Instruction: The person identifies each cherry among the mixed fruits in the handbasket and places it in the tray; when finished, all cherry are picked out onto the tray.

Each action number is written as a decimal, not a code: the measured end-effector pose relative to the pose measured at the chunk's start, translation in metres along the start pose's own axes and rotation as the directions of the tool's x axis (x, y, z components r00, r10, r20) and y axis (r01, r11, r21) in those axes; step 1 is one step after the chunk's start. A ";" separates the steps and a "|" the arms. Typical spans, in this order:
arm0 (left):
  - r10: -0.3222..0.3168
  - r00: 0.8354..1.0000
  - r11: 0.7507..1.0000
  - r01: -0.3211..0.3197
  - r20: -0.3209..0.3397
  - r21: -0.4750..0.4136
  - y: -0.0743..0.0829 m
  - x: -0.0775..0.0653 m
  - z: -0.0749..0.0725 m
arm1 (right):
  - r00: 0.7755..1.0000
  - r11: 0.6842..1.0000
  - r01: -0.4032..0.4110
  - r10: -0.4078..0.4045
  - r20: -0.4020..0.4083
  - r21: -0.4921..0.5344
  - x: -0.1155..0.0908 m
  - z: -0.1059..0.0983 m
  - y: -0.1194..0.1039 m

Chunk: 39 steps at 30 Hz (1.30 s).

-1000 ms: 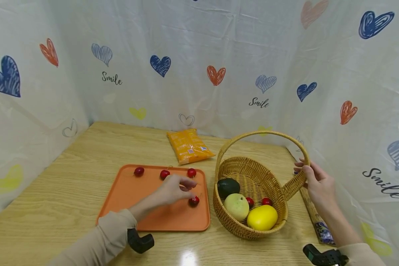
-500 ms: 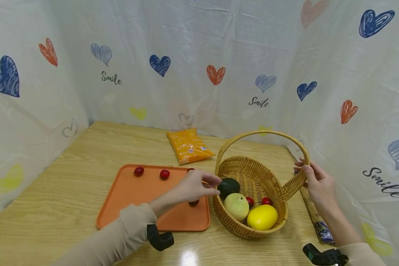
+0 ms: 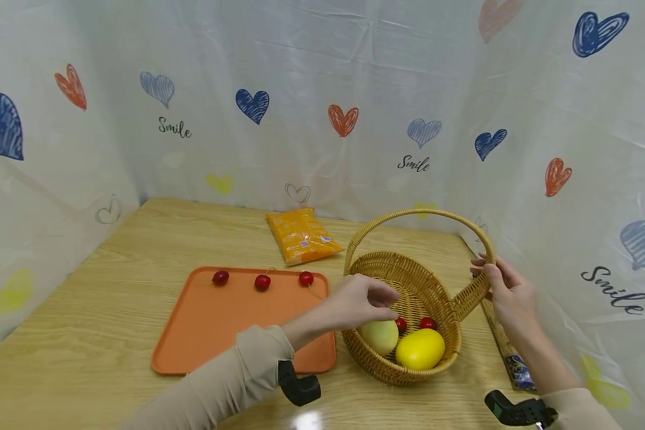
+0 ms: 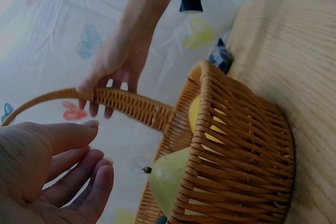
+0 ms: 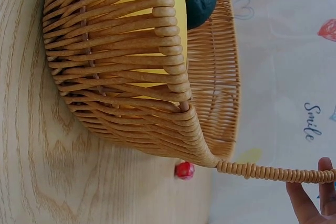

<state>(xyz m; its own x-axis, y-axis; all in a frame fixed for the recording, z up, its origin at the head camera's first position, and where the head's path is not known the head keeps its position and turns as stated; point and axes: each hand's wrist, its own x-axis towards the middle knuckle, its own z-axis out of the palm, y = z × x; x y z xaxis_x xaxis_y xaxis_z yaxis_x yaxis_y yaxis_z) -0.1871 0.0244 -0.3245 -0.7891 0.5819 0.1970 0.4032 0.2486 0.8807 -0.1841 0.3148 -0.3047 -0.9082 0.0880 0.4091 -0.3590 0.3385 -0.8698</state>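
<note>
My left hand point(image 3: 362, 303) is over the left side of the wicker basket point(image 3: 441, 280), fingers loosely bent. In the left wrist view, the thumb stands apart from the fingers with nothing visible between them. My right hand point(image 3: 510, 295) grips the right side of the basket's arched handle point(image 3: 419, 212). Inside the basket are a pale green pear point(image 3: 378, 337), a yellow oval fruit point(image 3: 421, 350) and two red cherries, one of them a cherry point(image 3: 427, 323) at the right. A dark green avocado point(image 5: 203, 4) shows in the right wrist view; the left hand hides it from the head view.
An orange tray point(image 3: 220, 328) lies left of the basket, with three cherries point(image 3: 263, 282) visible along its far side. Behind stands an orange packet point(image 3: 303, 236). A long wooden item with a blue patterned end point(image 3: 518, 371) lies right of the basket. A heart-print curtain point(image 3: 301, 89) surrounds the table.
My left hand has moved right, from above the tray to over the basket. Its wrist now covers where a cherry lay on the tray. The right hand keeps its grip on the handle.
</note>
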 end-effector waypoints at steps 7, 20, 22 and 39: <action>0.022 1.000 1.000 -0.022 0.022 0.006 0.008 0.017 0.011 | 1.000 0.998 -0.007 0.006 -0.009 -0.066 0.001 0.001 -0.001; -0.082 0.996 0.994 0.080 0.034 0.070 0.018 0.055 0.036 | 1.000 0.999 -0.019 0.018 -0.009 -0.047 0.001 0.000 0.000; -0.105 0.994 0.990 0.102 0.028 0.093 0.017 0.060 0.038 | 1.000 0.998 -0.020 0.019 -0.012 -0.060 0.001 -0.001 0.000; -0.352 0.929 0.902 0.370 -0.117 0.225 -0.005 0.093 0.057 | 0.999 0.999 -0.033 0.033 -0.012 0.004 0.001 0.001 -0.002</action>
<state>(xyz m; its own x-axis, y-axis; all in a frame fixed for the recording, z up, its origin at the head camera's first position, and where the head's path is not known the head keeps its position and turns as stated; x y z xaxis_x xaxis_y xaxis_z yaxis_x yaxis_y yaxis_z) -0.2364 0.1215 -0.3353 -0.9289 0.3623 -0.0763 0.1759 0.6132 0.7701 -0.1843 0.3126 -0.3026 -0.9169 0.1101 0.3836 -0.3299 0.3318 -0.8838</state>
